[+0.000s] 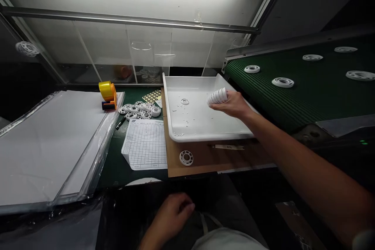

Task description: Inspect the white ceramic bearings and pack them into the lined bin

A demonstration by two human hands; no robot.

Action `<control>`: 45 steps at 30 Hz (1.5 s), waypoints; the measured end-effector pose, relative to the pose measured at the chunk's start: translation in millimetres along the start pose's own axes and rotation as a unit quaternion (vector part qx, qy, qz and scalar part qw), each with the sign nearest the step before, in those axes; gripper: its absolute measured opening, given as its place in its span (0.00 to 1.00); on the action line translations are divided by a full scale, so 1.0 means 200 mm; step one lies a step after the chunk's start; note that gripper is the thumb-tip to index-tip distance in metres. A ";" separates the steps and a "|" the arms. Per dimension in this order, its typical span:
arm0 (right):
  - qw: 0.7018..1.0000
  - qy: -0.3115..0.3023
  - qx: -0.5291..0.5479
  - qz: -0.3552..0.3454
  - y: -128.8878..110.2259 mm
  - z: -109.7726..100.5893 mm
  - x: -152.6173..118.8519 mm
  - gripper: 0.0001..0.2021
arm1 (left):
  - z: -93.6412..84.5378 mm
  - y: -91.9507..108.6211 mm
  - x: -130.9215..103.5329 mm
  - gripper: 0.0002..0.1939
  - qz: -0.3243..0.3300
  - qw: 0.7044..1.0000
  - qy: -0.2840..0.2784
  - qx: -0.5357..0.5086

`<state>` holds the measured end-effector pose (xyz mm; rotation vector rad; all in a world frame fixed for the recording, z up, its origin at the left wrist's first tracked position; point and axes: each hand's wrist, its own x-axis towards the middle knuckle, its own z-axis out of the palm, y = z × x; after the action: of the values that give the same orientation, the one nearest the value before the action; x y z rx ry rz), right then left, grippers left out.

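Observation:
A stack of several white plastic rings (217, 97) is held in my right hand (233, 103), over the right part of a white tray (205, 137). One flat white ring (184, 101) lies inside the tray among small white bits. Another ring (186, 158) rests on the brown cardboard (205, 164) in front of it. Low in the view, my left hand (173, 215) is near my lap with its fingers curled together; whether anything is inside them is hidden.
A green conveyor belt (295, 97) with several white rings runs at the right. On the left are a ring pile (140, 109), a gridded paper sheet (148, 144), a black marker (120, 123), a yellow tape dispenser (108, 95) and white sheets in plastic (55, 144).

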<state>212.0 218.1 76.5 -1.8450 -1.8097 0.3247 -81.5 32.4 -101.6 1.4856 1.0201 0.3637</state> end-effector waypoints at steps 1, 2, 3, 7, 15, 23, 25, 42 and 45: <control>0.998 0.009 0.052 -0.045 -0.05 -0.01 -0.12 0.19 | 0.00 0.05 -0.02 0.23 0.005 0.999 -0.001 -0.043; 0.991 0.015 0.101 -0.092 -0.10 -0.01 -0.25 0.22 | 0.00 0.11 -0.03 0.31 0.009 0.996 -0.006 -0.088; 0.973 0.014 0.173 -0.154 -0.13 0.01 -0.39 0.25 | -0.01 0.17 -0.05 0.41 0.011 0.991 -0.011 -0.133; 0.900 -0.074 0.349 -0.251 -0.17 0.18 -0.87 0.25 | -0.03 0.39 -0.08 0.59 0.041 0.951 -0.024 -0.306; 0.842 -0.112 0.502 -0.163 0.00 0.33 -1.08 0.36 | 0.11 0.55 -0.16 0.31 0.085 0.920 0.066 -0.377; 0.750 -0.226 0.616 -0.082 0.09 0.29 -1.07 0.35 | 0.23 0.66 -0.15 0.24 0.100 0.906 0.086 -0.403; 0.732 -0.239 0.634 -0.068 0.10 0.28 -1.06 0.33 | 0.24 0.69 -0.13 0.24 0.098 0.904 0.089 -0.407; 0.742 -0.214 0.636 -0.006 0.14 0.17 -1.04 0.25 | 0.31 0.78 -0.04 0.29 0.031 0.919 0.132 -0.369; 0.746 -0.212 0.631 -0.001 0.13 0.14 -1.05 0.24 | 0.32 0.78 -0.05 0.28 0.042 0.921 0.129 -0.366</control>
<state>203.0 18.5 -1.1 -0.7695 -1.1696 1.5970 17.6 3.3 31.6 0.8100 0.8807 0.9127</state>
